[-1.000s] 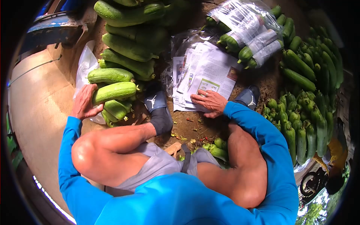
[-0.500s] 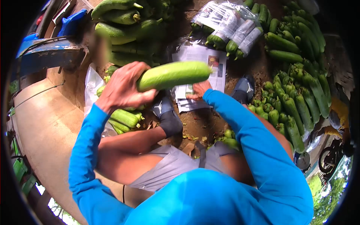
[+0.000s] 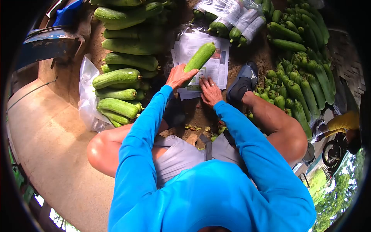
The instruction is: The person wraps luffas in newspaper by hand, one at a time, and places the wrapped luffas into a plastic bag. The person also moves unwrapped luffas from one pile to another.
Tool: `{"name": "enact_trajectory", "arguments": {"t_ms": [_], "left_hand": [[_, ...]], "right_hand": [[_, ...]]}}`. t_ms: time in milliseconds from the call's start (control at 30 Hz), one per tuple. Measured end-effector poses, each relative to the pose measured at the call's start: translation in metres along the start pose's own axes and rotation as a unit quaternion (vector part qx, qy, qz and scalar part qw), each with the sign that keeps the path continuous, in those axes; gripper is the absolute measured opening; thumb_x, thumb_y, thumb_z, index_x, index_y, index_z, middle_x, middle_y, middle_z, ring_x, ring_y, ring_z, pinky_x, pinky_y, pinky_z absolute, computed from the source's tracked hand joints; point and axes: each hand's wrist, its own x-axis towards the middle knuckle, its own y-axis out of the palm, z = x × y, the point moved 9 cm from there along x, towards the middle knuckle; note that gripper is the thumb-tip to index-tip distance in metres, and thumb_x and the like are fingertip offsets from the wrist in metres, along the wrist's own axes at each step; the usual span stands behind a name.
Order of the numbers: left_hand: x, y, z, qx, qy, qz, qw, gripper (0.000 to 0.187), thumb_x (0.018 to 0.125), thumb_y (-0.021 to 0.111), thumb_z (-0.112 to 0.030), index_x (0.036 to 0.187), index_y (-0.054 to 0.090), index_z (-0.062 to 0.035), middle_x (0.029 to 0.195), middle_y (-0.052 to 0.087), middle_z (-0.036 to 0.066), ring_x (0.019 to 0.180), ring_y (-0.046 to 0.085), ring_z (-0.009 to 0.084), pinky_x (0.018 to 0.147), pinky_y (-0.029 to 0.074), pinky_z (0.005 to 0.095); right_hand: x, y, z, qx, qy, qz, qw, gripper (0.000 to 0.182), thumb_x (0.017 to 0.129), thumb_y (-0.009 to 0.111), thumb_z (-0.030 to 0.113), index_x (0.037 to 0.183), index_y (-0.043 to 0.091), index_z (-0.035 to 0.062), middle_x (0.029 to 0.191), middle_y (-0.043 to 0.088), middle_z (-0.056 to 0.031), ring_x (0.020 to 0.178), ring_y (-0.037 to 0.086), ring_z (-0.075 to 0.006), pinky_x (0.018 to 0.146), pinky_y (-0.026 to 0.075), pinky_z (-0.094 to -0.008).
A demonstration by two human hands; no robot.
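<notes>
My left hand (image 3: 180, 76) is wrapped round the lower end of a green gourd (image 3: 200, 56), which tilts up to the right over a stack of newspaper sheets (image 3: 217, 70). My right hand (image 3: 210, 91) lies on the near edge of the newspaper, just right of the gourd's lower end, with its fingers spread. Part of the gourd's lower end is hidden by my left hand.
Green gourds (image 3: 117, 78) lie in rows at the left beside a clear plastic bag (image 3: 89, 98). Wrapped gourds (image 3: 246, 26) lie beyond the newspaper. More gourds (image 3: 300, 92) are piled at the right. Near the right edge are a person's yellow sleeve (image 3: 342, 123) and a wheel (image 3: 333, 154).
My left hand has carried the gourd right, over the newspaper, and tilted it from nearly level to steeply upward. My right hand stays at the newspaper, its fingers now flatter. The view has shifted.
</notes>
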Motion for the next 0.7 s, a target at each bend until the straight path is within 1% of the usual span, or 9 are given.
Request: {"name": "enact_trajectory", "arguments": {"t_ms": [67,167,200,333,433,500,567,633,700], "left_hand": [[0.002,0.010,0.011,0.032,-0.001,0.021,0.999,0.072,0.075,0.068,-0.062,0.100,0.069,0.0050,0.094,0.070,0.026,0.092,0.069,0.0391,0.082,0.053,0.0461],[0.004,0.019,0.020,0.078,0.008,0.046,0.996,0.071,0.075,0.070,-0.059,0.101,0.068,0.0067,0.096,0.070,0.027,0.094,0.069,0.0404,0.085,0.053,0.0472],[0.004,0.021,0.023,0.090,0.012,0.045,0.995,0.071,0.074,0.070,-0.059,0.102,0.068,0.0064,0.097,0.070,0.027,0.095,0.069,0.0403,0.086,0.053,0.0472],[0.008,0.023,0.027,0.110,0.014,0.053,0.992,0.074,0.073,0.072,-0.059,0.106,0.067,0.0060,0.100,0.069,0.028,0.098,0.068,0.0403,0.087,0.053,0.0468],[0.013,0.023,0.034,0.088,-0.006,0.071,0.994,0.074,0.073,0.072,-0.060,0.107,0.068,0.0056,0.101,0.070,0.027,0.098,0.068,0.0405,0.087,0.053,0.0463],[0.018,0.023,0.038,0.090,-0.008,0.078,0.993,0.075,0.073,0.071,-0.062,0.105,0.069,0.0056,0.101,0.070,0.027,0.098,0.069,0.0399,0.086,0.053,0.0457],[0.025,0.024,0.045,0.084,-0.018,0.093,0.992,0.077,0.072,0.071,-0.065,0.103,0.070,0.0055,0.098,0.071,0.026,0.094,0.070,0.0378,0.083,0.054,0.0446],[0.032,0.029,0.054,0.047,-0.048,0.130,0.989,0.080,0.071,0.069,-0.069,0.101,0.070,0.0060,0.096,0.071,0.024,0.091,0.070,0.0346,0.081,0.054,0.0433],[0.037,0.031,0.058,0.051,-0.056,0.162,0.984,0.081,0.070,0.070,-0.069,0.100,0.071,0.0061,0.092,0.071,0.024,0.085,0.070,0.0338,0.076,0.053,0.0428]], "right_hand": [[0.002,-0.004,0.000,-0.016,-0.043,-0.005,0.999,0.060,0.081,0.069,0.028,0.132,0.052,0.0035,0.140,0.046,-0.0137,0.127,0.046,-0.0365,0.098,0.048,-0.0419],[0.003,0.001,-0.005,0.016,-0.035,0.037,0.999,0.051,0.083,0.069,0.032,0.125,0.054,0.0054,0.139,0.046,-0.0133,0.126,0.046,-0.0360,0.092,0.051,-0.0431],[0.004,-0.003,-0.003,0.010,-0.040,0.016,0.999,0.052,0.083,0.068,0.039,0.122,0.054,0.0070,0.141,0.044,-0.0125,0.128,0.044,-0.0355,0.085,0.052,-0.0450],[0.011,0.004,0.005,-0.001,0.043,0.044,0.998,0.064,0.080,0.070,0.047,0.126,0.051,0.0085,0.143,0.042,-0.0103,0.132,0.039,-0.0351,0.084,0.046,-0.0512],[0.003,0.012,0.009,-0.051,0.005,0.040,0.998,0.062,0.080,0.070,0.043,0.129,0.050,0.0092,0.143,0.041,-0.0090,0.133,0.038,-0.0352,0.086,0.045,-0.0533],[0.007,0.001,0.007,-0.047,-0.002,0.010,0.999,0.052,0.080,0.071,0.036,0.121,0.053,0.0094,0.140,0.043,-0.0086,0.130,0.041,-0.0342,0.080,0.047,-0.0505],[0.013,0.009,0.000,0.017,0.003,0.078,0.997,0.042,0.080,0.071,0.032,0.111,0.054,0.0096,0.134,0.045,-0.0100,0.123,0.044,-0.0328,0.073,0.048,-0.0472],[0.012,0.004,-0.002,0.026,-0.006,0.078,0.997,0.037,0.079,0.071,0.032,0.102,0.054,0.0096,0.129,0.046,-0.0117,0.117,0.046,-0.0316,0.068,0.049,-0.0448],[0.014,-0.017,0.001,0.026,-0.024,-0.001,0.999,0.038,0.079,0.071,0.034,0.102,0.054,0.0094,0.129,0.046,-0.0130,0.117,0.047,-0.0323,0.069,0.048,-0.0450]]}}
